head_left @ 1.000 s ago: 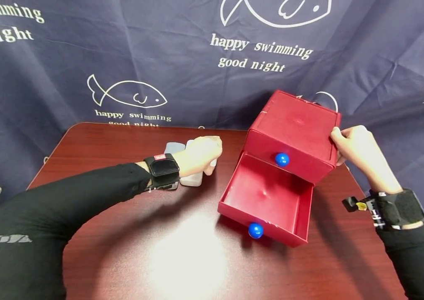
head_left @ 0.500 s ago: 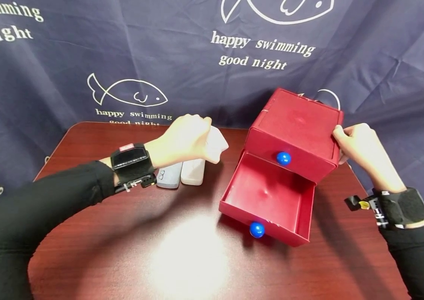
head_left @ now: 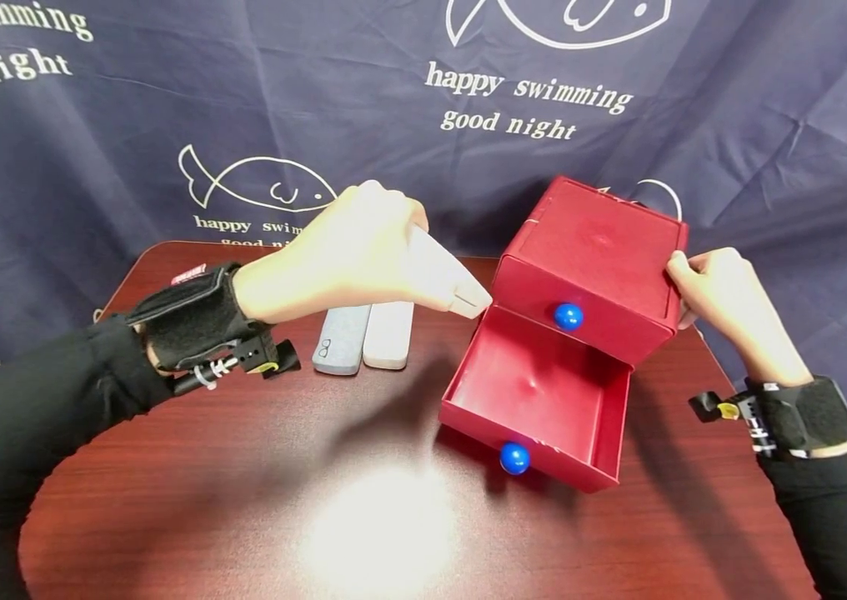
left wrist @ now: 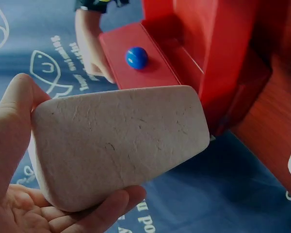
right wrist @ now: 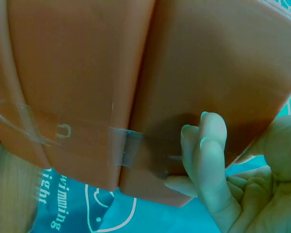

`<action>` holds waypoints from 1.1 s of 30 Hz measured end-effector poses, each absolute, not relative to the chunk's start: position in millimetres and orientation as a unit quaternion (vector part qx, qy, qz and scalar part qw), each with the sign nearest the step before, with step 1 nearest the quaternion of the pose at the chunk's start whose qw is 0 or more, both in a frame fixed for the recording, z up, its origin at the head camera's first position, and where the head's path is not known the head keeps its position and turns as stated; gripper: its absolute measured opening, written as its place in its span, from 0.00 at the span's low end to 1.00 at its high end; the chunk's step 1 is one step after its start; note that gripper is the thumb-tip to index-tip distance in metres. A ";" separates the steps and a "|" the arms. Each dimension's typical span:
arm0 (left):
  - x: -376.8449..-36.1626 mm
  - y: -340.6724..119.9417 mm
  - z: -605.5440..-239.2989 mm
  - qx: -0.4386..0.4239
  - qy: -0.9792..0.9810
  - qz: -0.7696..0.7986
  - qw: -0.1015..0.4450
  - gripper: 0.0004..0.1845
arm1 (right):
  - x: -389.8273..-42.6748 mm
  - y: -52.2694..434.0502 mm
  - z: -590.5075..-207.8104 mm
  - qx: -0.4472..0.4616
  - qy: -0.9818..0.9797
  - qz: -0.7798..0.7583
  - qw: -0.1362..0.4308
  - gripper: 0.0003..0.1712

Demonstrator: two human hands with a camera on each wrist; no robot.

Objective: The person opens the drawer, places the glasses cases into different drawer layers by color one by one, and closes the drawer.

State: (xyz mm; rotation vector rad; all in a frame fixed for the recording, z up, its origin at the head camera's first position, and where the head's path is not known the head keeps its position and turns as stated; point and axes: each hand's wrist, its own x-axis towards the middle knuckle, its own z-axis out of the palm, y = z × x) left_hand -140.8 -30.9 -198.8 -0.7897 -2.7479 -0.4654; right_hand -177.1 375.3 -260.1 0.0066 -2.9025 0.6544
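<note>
Left hand (head_left: 341, 254) wraps a pale case (left wrist: 119, 143) held in the air beside the open drawer (head_left: 536, 408); looks stiff, light, grippy, best held across the middle. Right hand (head_left: 719, 296) clamps the red box (head_left: 596, 250).

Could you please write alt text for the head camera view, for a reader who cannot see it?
A person's left hand holds a pale phone case above the open lower drawer of a red two-drawer box, which the right hand grips at its side. Two more cases lie side by side on the dark wooden table.
</note>
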 end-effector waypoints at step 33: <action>-122.0 32.4 -255.5 -0.372 -0.906 -0.201 0.008 0.18 | -175.9 375.5 -261.0 0.003 -0.970 0.228 0.081 0.32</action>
